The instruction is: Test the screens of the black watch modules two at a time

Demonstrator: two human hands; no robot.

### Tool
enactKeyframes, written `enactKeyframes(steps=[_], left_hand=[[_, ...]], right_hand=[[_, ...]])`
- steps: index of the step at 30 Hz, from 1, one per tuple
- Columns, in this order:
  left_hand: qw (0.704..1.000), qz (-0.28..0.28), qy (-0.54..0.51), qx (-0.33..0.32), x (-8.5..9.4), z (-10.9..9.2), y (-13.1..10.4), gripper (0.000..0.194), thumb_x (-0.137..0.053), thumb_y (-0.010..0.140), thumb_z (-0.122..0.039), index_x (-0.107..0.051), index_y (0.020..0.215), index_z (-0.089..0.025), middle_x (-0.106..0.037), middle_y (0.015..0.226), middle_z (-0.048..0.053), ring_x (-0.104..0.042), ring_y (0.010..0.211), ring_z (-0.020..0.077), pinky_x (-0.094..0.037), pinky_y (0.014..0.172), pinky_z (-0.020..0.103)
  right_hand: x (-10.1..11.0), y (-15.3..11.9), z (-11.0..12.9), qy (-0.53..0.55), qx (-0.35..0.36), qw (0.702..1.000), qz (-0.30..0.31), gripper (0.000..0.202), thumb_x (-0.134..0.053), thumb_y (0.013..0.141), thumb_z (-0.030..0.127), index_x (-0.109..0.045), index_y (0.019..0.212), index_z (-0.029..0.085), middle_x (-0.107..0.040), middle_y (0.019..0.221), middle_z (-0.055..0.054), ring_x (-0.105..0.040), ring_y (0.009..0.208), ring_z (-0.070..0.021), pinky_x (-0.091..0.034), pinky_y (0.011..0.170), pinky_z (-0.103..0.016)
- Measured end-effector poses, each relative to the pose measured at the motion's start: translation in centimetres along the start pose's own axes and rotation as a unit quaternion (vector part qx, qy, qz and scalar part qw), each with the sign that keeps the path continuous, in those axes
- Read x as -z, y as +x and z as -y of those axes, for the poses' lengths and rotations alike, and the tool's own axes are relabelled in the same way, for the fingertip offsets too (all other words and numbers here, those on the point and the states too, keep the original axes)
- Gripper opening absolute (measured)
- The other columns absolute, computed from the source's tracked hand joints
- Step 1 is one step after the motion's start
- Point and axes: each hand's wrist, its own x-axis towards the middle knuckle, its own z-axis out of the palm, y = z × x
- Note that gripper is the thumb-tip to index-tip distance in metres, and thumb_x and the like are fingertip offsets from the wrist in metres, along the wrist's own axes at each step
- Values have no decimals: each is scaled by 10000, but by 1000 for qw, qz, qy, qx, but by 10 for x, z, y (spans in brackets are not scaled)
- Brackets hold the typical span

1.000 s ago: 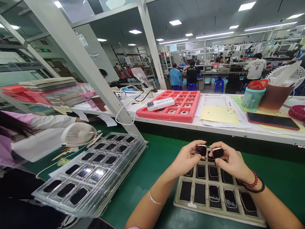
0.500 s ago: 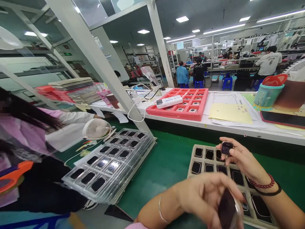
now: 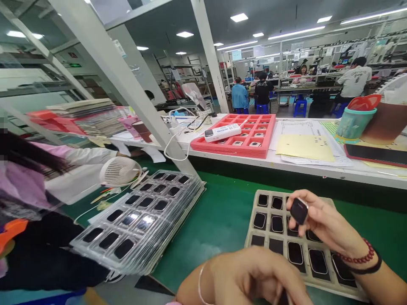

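Observation:
My right hand [image 3: 327, 224] pinches a smartwatch body [image 3: 299, 211] with a dark face and a shiny metal rim, held over a beige tray [image 3: 251, 216]. Square watch bodies [image 3: 318, 260] with dark faces sit in that tray's compartments. In the foreground my left hand [image 3: 254, 271] is curled, its fingers around a second watch body [image 3: 282, 298], mostly hidden behind the hand and cut off by the bottom edge. Part of the tray lies behind my hands.
A stack of clear plastic trays [image 3: 160, 231] with dark screens stands left on the green mat. A white fan [image 3: 119, 171] and a co-worker's sleeve [image 3: 85, 155] are beyond. The shelf bears a red foam tray [image 3: 270, 135], papers [image 3: 305, 148], a cup [image 3: 352, 125] and a phone [image 3: 378, 156].
My left hand has moved down and left with its watch body, now mostly out of sight. In my right hand the other watch body has turned and lowered slightly. The view has shifted a little.

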Motion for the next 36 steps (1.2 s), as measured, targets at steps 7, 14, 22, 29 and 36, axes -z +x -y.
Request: enactKeyframes(steps=[7, 14, 22, 29, 36], left_hand=[[940, -318, 107, -58, 30, -39, 13, 491, -730, 691, -146, -523, 1133, -201, -622, 882, 51, -577, 611, 96, -435, 500, 138], [939, -312, 143, 10, 40, -33, 29, 511, -703, 695, -171, -500, 1163, -178, -632, 923, 90, -588, 656, 115, -410, 518, 157], [935, -312, 169, 18, 41, -32, 29, 515, -708, 722, -261, -497, 1187, -187, -622, 927, 89, -583, 671, 126, -403, 530, 173], [894, -373, 250, 8, 51, -32, 31, 519, -678, 776, -351, -483, 1220, -166, -570, 834, 39, -533, 616, 103, -384, 525, 191], [857, -409, 312, 12, 64, -21, 42, 331, -641, 739, -188, -551, 1053, -138, -596, 851, 46, -565, 679, 123, -449, 608, 217]], right_hand=[[-59, -33, 10, 132, -38, 986, 91, 491, -840, 668, 433, -601, 979, 139, -595, 848, -62, -583, 657, -89, -449, 579, -143], [-75, -37, 28, 161, -4, 979, 124, 405, -799, 740, 407, -627, 974, 125, -561, 827, -44, -490, 615, -39, -443, 699, -153], [-66, -38, 21, 147, 12, 982, 119, 437, -813, 724, 398, -622, 1005, 123, -608, 872, -68, -592, 726, -73, -464, 693, -145], [-7, -2, 13, -46, 70, 996, 25, 417, -581, 906, 428, -523, 1232, 175, -577, 1156, -161, -665, 808, -188, -546, 577, -222], [42, 21, -9, -176, 67, 981, -36, 426, -580, 866, 292, -467, 1265, 197, -570, 1158, -122, -638, 827, -160, -538, 614, -242]])
